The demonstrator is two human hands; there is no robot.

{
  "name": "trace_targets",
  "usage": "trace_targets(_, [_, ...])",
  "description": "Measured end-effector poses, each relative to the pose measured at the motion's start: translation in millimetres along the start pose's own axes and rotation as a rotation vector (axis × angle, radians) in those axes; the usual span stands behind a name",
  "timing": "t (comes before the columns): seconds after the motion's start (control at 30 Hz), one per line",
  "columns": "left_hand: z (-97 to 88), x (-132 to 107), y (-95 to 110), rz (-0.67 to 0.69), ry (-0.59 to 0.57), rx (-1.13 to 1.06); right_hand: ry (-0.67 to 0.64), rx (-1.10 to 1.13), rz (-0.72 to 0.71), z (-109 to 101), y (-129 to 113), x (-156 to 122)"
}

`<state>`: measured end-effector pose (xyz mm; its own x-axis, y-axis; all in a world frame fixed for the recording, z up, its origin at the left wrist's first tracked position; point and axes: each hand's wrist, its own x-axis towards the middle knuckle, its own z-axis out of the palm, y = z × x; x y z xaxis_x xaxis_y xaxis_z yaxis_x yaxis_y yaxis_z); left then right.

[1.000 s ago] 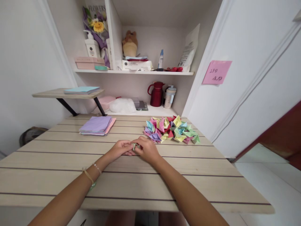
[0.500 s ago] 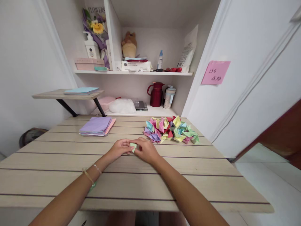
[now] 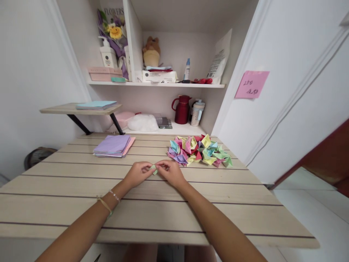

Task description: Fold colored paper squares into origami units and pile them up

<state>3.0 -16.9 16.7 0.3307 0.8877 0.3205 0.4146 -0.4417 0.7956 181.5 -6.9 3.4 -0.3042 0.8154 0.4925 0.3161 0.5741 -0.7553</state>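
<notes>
A small folded piece of light green paper point(image 3: 155, 171) is held just above the table, mostly covered by fingers. My left hand point(image 3: 138, 173) pinches it from the left, and my right hand point(image 3: 171, 172) pinches it from the right, the fingertips nearly meeting. Beyond my right hand lies a heap of folded paper boats point(image 3: 208, 152) in pink, yellow, blue, red, purple and green. A stack of square paper point(image 3: 113, 145), purple on top, rests past my left hand.
The slatted wooden table point(image 3: 152, 214) ends close to me. At the back left stands a small raised shelf point(image 3: 58, 109) bearing blue paper point(image 3: 96, 104). Behind the table, a cabinet holds a red jug point(image 3: 182, 111), a pale cup point(image 3: 197, 113) and a plastic bag point(image 3: 143, 123).
My fingers have shifted on the green paper, and both hands now pinch it at its upper part. Less of the paper shows between them. The view has moved slightly.
</notes>
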Motion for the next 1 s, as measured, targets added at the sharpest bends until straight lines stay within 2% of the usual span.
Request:
trace_targets(0.17, [-3.4, 0.0, 1.2, 0.157, -0.016, 0.194, 0.005, -0.109, -0.047, -2.9, -5.5, -1.7])
trace_targets(0.3, [-4.8, 0.2, 2.8, 0.216, -0.030, 0.260, 0.033, -0.175, -0.058, -2.7, -9.1, -2.5])
trace_targets(0.53, [-2.5, 0.0, 3.8, 0.215, 0.014, 0.235, 0.030, -0.153, -0.004, 1.0, -7.3, -2.2])
trace_targets(0.73, [-1.6, -0.4, 0.9, 0.157, 0.057, 0.195, 0.025, -0.128, 0.035, -0.5, -8.2, -2.1])
trace_targets(1.0, [-3.1, -0.3, -0.1, 0.205, 0.019, 0.278, -0.003, -0.196, 0.006, -2.4, -7.6, -1.9])
